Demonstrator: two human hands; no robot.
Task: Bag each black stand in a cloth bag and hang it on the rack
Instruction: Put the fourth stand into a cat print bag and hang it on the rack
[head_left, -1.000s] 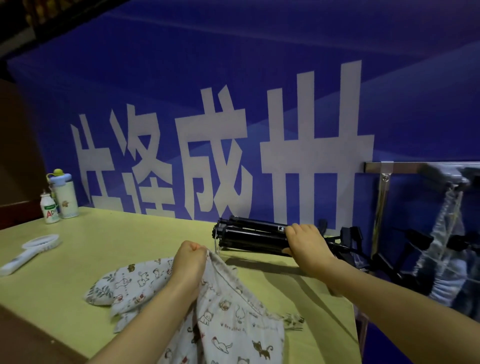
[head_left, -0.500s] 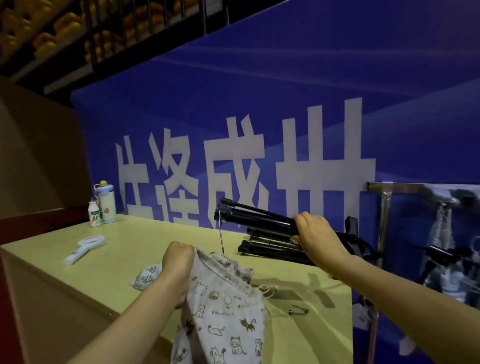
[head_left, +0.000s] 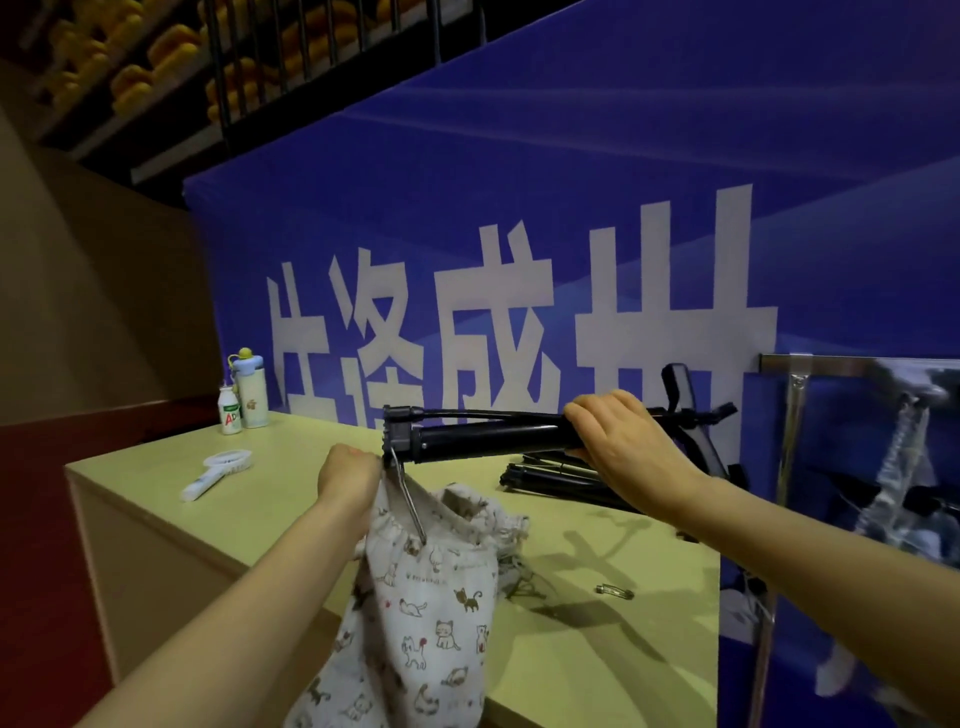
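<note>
My right hand (head_left: 626, 452) grips a folded black stand (head_left: 483, 434) and holds it level above the table. A thin metal hook hangs from the stand's left end and dips into the mouth of a white cat-print cloth bag (head_left: 431, 597). My left hand (head_left: 349, 478) pinches the bag's rim, and the bag hangs over the table's front edge. A second black stand (head_left: 556, 480) lies on the table behind. The metal rack (head_left: 792, 395) stands at the right, with bagged items hanging from its bar.
On the yellow-green table (head_left: 260, 519) stand a small white bottle (head_left: 230, 410) and a pale flask (head_left: 253, 389) at the far left. A white hand mirror (head_left: 218, 470) lies near them. A safety pin (head_left: 615, 591) lies near the right edge. A blue banner wall rises behind.
My right hand has lifted the stand off the table and swung it level over the bag. My left hand has raised the bag's mouth. The view has tilted upward.
</note>
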